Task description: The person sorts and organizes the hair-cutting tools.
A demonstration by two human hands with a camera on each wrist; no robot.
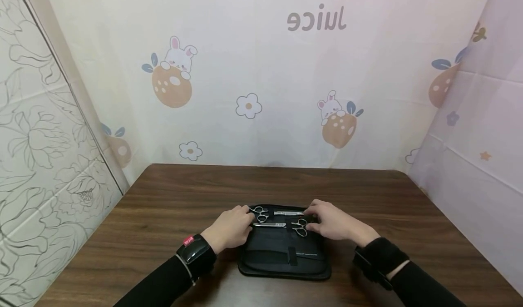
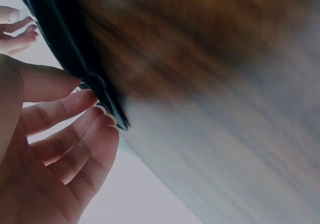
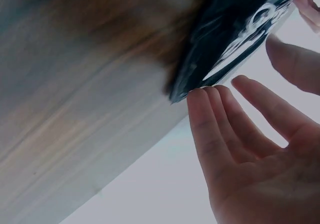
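A black zip-edged case [image 1: 269, 243] lies opened flat on the table, its pocket flap toward the near side. Two pairs of silver scissors are tucked under its straps. The far pair of scissors [image 1: 262, 218] has its handles at the left; the near pair of scissors [image 1: 301, 228] has them at the right. My left hand [image 1: 230, 227] is at the case's left edge, fingertips and thumb touching the dark rim [image 2: 107, 96]. At the right edge my right hand [image 1: 333, 220] has fairly straight fingertips [image 3: 197, 96] against the rim, its thumb beside the near scissors' handles.
The brown wooden table [image 1: 180, 184] extends around the case on all sides. Behind it hangs a pale printed curtain [image 1: 265, 61], with a floral panel [image 1: 49, 130] on the left and another pale sheet [image 1: 482, 170] on the right.
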